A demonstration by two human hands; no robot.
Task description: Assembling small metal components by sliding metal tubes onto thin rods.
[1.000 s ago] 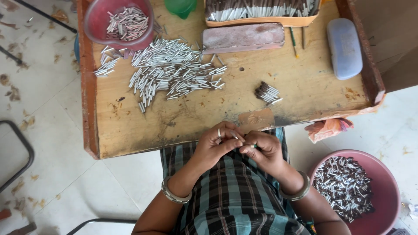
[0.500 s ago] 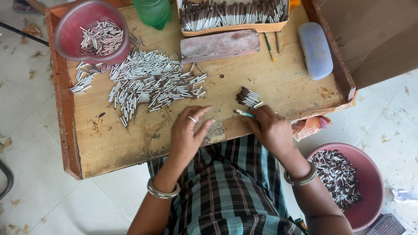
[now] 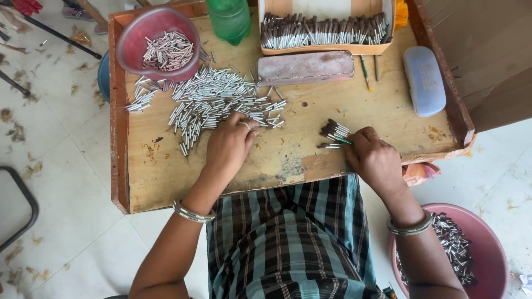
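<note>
My left hand (image 3: 230, 145) rests on the near edge of a big pile of thin silver sticks (image 3: 213, 102) spread over the wooden tray table (image 3: 166, 177); its fingers touch the sticks. My right hand (image 3: 374, 158) grips a thin green stick (image 3: 344, 140) whose tip lies against a small heap of dark-tipped sticks (image 3: 333, 133) just to the hand's left. Both wrists wear metal bangles.
A pink bowl (image 3: 157, 41) with silver sticks sits at the table's far left, beside a green bottle (image 3: 230, 19). A box of dark-tipped sticks (image 3: 324, 30), a pinkish block (image 3: 306, 67) and a blue case (image 3: 424, 80) line the back. Another pink bowl (image 3: 487, 243) stands on the floor.
Both hands left my lap and came onto the table. The left hand reached out to the silver pile; the right hand went to the small heap with the green stick.
</note>
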